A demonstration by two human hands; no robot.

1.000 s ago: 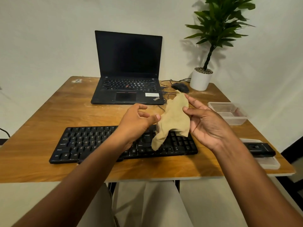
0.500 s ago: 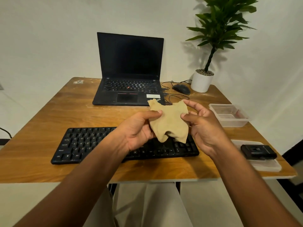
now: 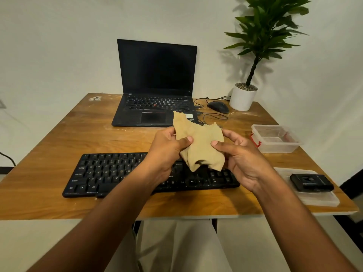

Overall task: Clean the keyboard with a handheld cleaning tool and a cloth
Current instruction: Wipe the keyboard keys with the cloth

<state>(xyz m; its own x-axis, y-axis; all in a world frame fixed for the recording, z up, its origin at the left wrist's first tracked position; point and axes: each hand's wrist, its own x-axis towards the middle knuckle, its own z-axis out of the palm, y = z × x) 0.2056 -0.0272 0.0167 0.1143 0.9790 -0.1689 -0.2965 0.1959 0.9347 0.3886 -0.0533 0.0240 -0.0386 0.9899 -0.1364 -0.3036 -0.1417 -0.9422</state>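
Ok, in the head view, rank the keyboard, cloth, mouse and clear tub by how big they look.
1. keyboard, widest by far
2. cloth, though held nearer the camera, so unsure
3. clear tub, close to the cloth
4. mouse, farthest away

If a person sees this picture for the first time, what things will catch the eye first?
First, the tan cloth in the centre, pinched between the left hand and the right hand above the black keyboard. Behind it an open laptop with a dark screen stands at the table's far edge, and a green plant fills the far right corner.
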